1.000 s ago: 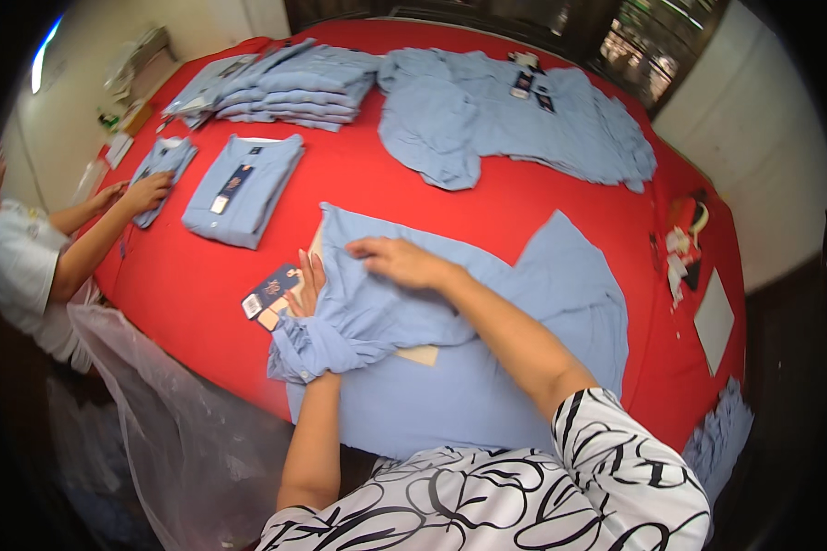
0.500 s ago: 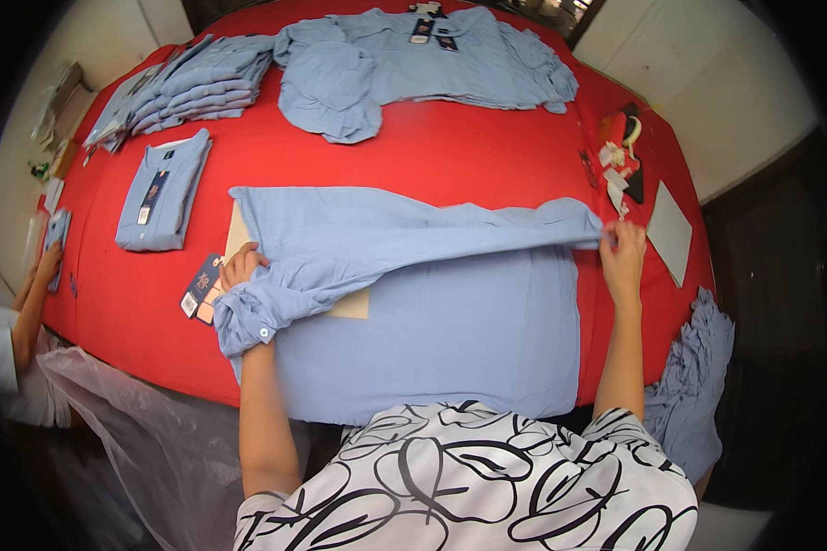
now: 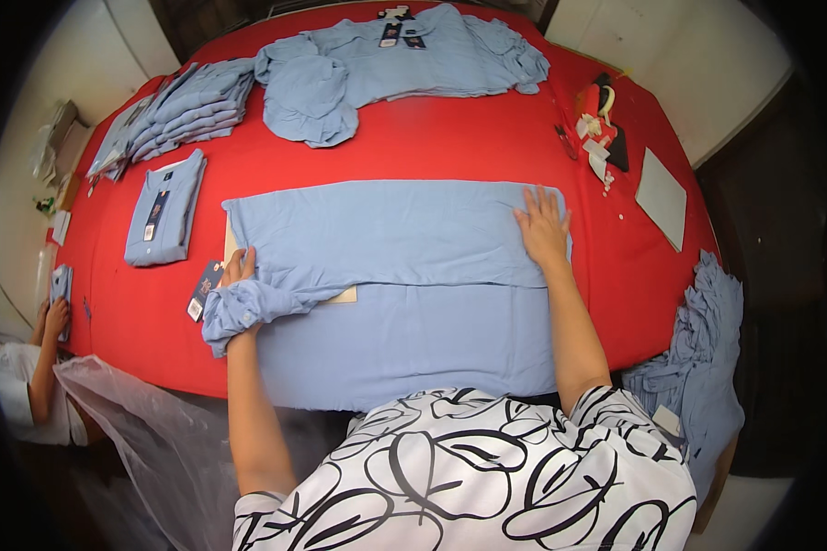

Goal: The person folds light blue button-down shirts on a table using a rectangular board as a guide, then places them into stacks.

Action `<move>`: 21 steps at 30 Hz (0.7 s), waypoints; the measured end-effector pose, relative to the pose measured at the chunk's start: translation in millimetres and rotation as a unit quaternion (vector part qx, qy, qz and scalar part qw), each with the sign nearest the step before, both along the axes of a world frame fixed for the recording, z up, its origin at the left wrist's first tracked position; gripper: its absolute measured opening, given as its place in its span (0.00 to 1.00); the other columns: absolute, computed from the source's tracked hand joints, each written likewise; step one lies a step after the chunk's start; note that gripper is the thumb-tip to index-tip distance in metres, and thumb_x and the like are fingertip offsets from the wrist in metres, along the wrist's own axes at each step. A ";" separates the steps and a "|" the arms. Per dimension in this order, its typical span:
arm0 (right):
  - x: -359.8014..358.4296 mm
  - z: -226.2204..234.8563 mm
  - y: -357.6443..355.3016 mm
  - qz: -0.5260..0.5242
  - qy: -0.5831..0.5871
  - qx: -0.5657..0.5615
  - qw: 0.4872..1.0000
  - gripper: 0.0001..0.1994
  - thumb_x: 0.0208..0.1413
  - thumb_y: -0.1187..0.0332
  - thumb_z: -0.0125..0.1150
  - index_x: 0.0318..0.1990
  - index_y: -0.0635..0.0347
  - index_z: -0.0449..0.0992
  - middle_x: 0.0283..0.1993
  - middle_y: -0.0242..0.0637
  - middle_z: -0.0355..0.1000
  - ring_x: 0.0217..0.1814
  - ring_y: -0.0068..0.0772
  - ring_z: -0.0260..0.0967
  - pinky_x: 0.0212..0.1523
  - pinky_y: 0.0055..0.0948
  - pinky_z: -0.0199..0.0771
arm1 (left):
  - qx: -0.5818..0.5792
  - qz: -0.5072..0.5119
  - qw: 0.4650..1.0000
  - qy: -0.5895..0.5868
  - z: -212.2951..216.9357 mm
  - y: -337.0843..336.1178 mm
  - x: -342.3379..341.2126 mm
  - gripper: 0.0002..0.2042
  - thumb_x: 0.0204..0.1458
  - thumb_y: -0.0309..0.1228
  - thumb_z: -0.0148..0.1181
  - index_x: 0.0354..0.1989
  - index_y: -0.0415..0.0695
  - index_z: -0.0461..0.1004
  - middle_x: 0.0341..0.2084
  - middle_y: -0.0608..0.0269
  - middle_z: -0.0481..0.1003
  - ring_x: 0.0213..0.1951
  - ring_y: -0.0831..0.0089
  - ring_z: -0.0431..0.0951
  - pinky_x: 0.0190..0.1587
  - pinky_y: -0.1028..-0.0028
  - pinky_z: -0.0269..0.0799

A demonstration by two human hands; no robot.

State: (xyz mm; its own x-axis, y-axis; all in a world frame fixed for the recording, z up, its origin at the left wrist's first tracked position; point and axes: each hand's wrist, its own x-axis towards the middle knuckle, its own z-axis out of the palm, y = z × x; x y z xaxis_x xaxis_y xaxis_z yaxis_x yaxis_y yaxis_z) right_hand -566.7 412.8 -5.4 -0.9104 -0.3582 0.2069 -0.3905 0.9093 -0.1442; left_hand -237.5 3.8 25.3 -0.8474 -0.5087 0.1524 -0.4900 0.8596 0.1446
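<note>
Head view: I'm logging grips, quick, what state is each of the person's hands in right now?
Left hand: partly hidden by the light-blue cloth shirt, bunched there; open or closed cannot be told.
Right hand: open, resting on the shirt.

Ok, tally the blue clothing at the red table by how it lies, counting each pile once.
Shirt at left hand and right hand: 1
Folded shirt lying alone: 1
Small bundle at co-worker's hand: 1
Folded pile: 1
Spread-out pile: 1
Crumpled heap: 1
Total: 6

my right hand point(image 3: 544, 228) opened out flat on the shirt point(image 3: 404, 340) after pinching it, the upper flap point(image 3: 386, 230) spread from tapering to broad and smooth
</note>
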 end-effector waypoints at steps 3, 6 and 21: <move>-11.9 2.0 -27.8 -0.055 -0.016 0.015 0.998 0.31 0.65 0.45 0.41 0.72 0.45 0.53 0.77 0.37 0.44 0.79 0.46 0.34 0.71 0.68 0.29 | -0.063 0.023 0.995 0.071 -48.1 -30.4 25.1 0.39 0.46 0.49 0.64 0.67 0.43 0.61 0.63 0.49 0.60 0.61 0.50 0.63 0.63 0.59 0.61; -27.9 2.8 -12.6 -0.059 -0.043 0.015 0.997 0.32 0.65 0.44 0.41 0.73 0.45 0.51 0.77 0.39 0.43 0.80 0.46 0.34 0.70 0.71 0.29 | -0.031 0.036 0.997 0.060 -48.9 -20.5 21.4 0.40 0.45 0.41 0.64 0.69 0.47 0.57 0.65 0.52 0.58 0.65 0.51 0.61 0.65 0.59 0.58; 266.8 64.3 -314.2 0.586 -0.035 -0.200 0.784 0.24 0.53 0.59 0.64 0.53 0.64 0.72 0.57 0.46 0.67 0.59 0.50 0.61 0.60 0.39 0.61 | -0.092 0.048 0.989 0.101 -46.3 -2.3 21.8 0.30 0.55 0.44 0.50 0.68 0.56 0.59 0.69 0.60 0.54 0.70 0.61 0.51 0.71 0.56 0.43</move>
State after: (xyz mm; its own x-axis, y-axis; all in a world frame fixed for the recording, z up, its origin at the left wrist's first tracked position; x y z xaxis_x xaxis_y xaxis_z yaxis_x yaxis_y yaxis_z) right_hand -299.9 98.6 58.8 -0.0175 -0.8768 0.4805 -0.9024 -0.1930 -0.3852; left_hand -215.6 1.5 -21.0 -0.7390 -0.5339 0.4109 -0.5484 0.8310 0.0934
